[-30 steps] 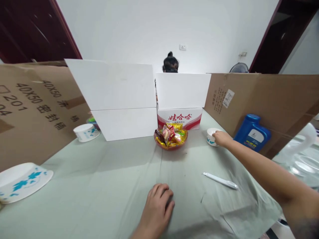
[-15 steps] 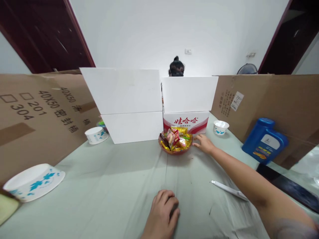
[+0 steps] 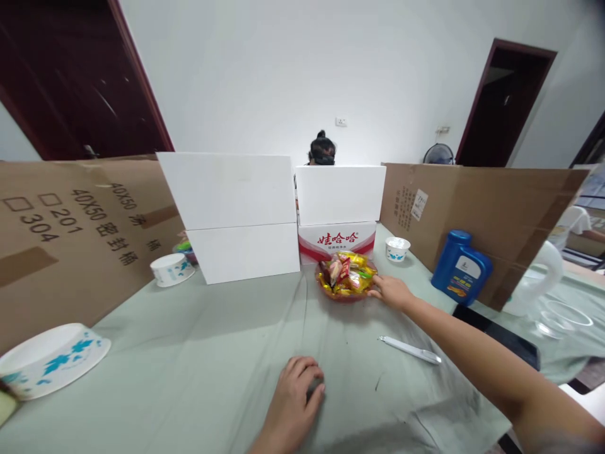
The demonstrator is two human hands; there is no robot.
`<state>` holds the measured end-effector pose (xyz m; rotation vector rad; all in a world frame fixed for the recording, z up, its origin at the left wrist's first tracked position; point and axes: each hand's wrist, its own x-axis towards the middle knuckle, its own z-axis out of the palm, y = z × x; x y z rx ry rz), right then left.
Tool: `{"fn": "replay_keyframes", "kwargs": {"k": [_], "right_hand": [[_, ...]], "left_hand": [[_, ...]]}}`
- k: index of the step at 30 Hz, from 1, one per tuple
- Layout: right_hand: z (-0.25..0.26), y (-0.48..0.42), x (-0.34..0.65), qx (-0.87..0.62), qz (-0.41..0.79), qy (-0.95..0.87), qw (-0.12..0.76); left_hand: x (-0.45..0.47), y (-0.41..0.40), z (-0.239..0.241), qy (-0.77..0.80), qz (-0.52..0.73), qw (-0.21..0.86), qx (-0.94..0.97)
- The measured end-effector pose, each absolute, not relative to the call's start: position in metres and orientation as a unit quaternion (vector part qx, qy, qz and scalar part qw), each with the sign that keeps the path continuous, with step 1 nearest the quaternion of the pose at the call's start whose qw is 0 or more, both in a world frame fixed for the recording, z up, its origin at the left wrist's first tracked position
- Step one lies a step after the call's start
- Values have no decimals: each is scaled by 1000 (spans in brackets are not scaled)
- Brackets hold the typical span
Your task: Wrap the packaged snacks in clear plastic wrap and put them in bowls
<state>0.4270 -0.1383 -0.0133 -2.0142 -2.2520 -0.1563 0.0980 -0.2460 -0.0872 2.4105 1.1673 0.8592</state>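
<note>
My right hand (image 3: 390,292) reaches across the pale green tablecloth (image 3: 203,353) and grips the right rim of a reddish dish (image 3: 346,296) heaped with wrapped sweets. That dish stands in front of a red-and-white printed box (image 3: 336,239). My left hand (image 3: 293,403) rests on the cloth at the near edge, fingers curled over something small and dark that I cannot make out. A white pen (image 3: 409,349) lies between my two arms. A small white bowl with blue marks (image 3: 397,248) stands beyond my right hand.
White boxes (image 3: 236,214) and brown cardboard sheets (image 3: 70,239) wall in the table. A blue bottle (image 3: 460,268), a black flat device (image 3: 496,328) and a clear jug (image 3: 539,277) are at right. Two blue-patterned bowls (image 3: 172,269) (image 3: 51,359) sit at left. Another person's head (image 3: 322,151) shows behind.
My right hand left the small white bowl, moved left to the dish of sweets and took its rim. The dish has slid a little right and nearer. My left hand stayed put.
</note>
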Motion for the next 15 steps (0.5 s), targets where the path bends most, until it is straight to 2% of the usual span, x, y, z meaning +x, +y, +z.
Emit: {"fn": "replay_keyframes", "kwargs": {"k": [7,15], "right_hand": [[-17,-193,496,-773,-72,-629,48],[-23,-139,518,-847,-76,-515,105]], "left_hand": [[101,-247,-94,404,296,120,857],[99,-248,-94,396,282,112,867]]}}
